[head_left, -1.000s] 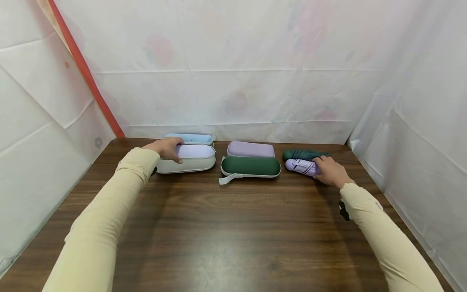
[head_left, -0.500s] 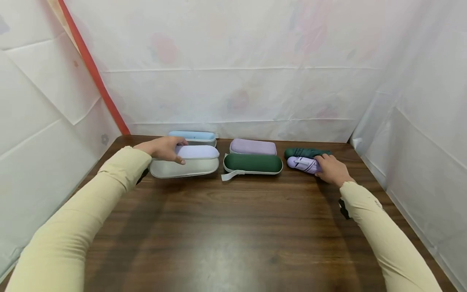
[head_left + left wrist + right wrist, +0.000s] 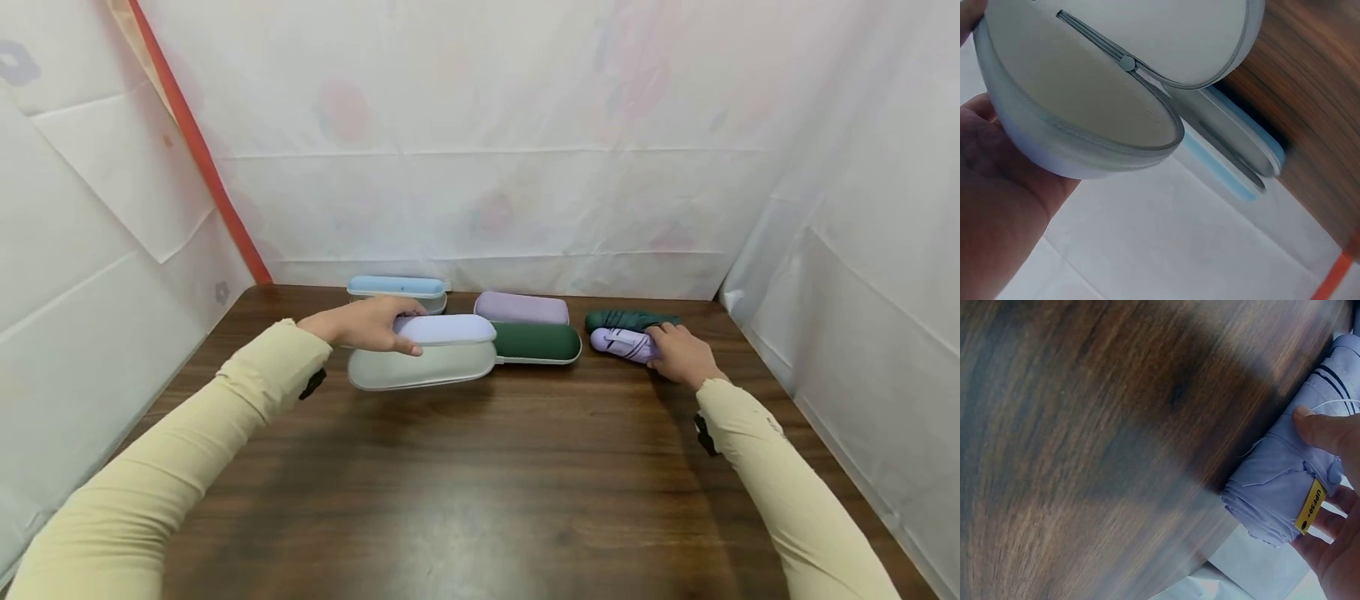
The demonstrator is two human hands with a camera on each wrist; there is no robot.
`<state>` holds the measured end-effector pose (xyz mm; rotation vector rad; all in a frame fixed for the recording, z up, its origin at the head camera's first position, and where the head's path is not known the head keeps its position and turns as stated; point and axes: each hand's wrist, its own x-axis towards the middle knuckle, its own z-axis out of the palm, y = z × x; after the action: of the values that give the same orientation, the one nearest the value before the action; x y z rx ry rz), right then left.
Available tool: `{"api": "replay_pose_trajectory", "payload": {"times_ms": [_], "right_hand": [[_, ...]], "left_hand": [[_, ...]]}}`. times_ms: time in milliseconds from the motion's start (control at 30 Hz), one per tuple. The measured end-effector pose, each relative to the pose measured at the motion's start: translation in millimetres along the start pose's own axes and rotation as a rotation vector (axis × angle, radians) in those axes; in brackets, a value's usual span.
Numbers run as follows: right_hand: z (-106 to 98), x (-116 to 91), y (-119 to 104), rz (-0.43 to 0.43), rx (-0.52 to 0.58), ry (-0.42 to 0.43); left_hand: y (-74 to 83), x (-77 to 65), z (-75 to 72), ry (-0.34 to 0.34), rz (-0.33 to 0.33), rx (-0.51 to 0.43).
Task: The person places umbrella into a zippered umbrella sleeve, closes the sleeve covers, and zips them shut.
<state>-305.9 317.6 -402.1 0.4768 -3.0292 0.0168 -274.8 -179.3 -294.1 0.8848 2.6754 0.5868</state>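
My left hand (image 3: pixel 367 323) grips a zippered hard case (image 3: pixel 450 367), lavender on top and whitish below, thumb in front and fingers behind. The left wrist view shows this case (image 3: pixel 1097 100) gaping along its zipper, its pale inside visible. It hangs over the table and overlaps the dark green case (image 3: pixel 538 342) in the head view. At the right, my right hand (image 3: pixel 681 357) holds the end of a folded lavender umbrella (image 3: pixel 621 343) with dark stripes. In the right wrist view the thumb presses on the umbrella (image 3: pixel 1279 469), which has a yellow tag near its end.
Behind the lavender umbrella lies a folded dark green umbrella (image 3: pixel 628 319). A light blue case (image 3: pixel 396 286) stands at the back left, and a mauve case (image 3: pixel 521 307) sits behind the green one. White cloth walls (image 3: pixel 495 200) border the wooden table (image 3: pixel 465 467).
My left hand has lifted the lavender-and-white case and carried it to the right and toward me, across the front of the green case. The right hand keeps its place on the umbrella.
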Motion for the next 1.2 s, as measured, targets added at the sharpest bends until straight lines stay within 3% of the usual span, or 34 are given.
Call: {"api": "replay_pose_trajectory", "payload": {"times_ms": [167, 500, 867, 1200], "right_hand": [[2, 1, -2, -0.015, -0.008, 0.014], [1, 3, -3, -0.037, -0.028, 0.05], [1, 2, -3, -0.035, -0.049, 0.053], [4, 2, -4, -0.071, -0.052, 0.094]], "left_hand": [[9.9, 8.2, 10.1, 0.005, 0.016, -0.02], [27.4, 35.1, 41.1, -0.072, 0.042, -0.033], [46.5, 65.4, 66.7, -0.106, 0.049, -0.077], [50.9, 74.6, 80.4, -0.12, 0.051, -0.057]]}}
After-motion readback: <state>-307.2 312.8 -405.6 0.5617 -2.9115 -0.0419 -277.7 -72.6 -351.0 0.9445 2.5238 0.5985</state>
